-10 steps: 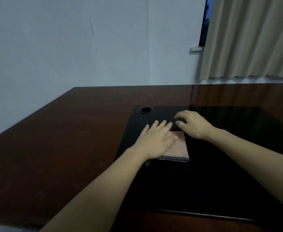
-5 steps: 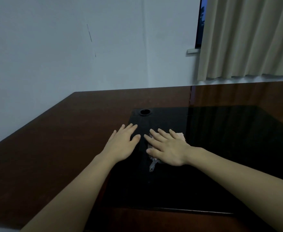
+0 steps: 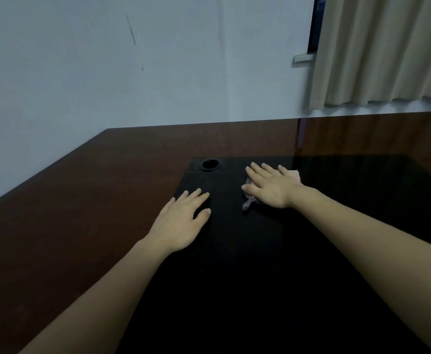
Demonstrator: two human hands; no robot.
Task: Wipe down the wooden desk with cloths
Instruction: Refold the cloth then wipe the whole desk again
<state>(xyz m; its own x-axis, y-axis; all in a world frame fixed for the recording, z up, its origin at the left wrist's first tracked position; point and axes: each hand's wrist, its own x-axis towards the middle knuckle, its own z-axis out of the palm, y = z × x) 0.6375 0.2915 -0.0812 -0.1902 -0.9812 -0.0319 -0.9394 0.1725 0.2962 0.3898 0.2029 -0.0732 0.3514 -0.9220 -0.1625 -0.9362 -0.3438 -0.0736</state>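
Dark brown wood makes the bench (image 3: 86, 200), and a black mat (image 3: 260, 264) lies on its middle. My right hand (image 3: 270, 186) lies flat on the cloth (image 3: 296, 175), fingers straight and spread, pressing it onto the far part of the mat. The cloth shows pink at the right and grey mesh at the left. My left hand (image 3: 183, 221) rests open on the mat, apart from the cloth. A round hole (image 3: 210, 164) is in the mat's far left corner.

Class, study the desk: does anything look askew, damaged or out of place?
Only the cloth: it lies bunched under the right hand, one frayed corner sticking out. The left hand rests flat on the black panel without a cloth.
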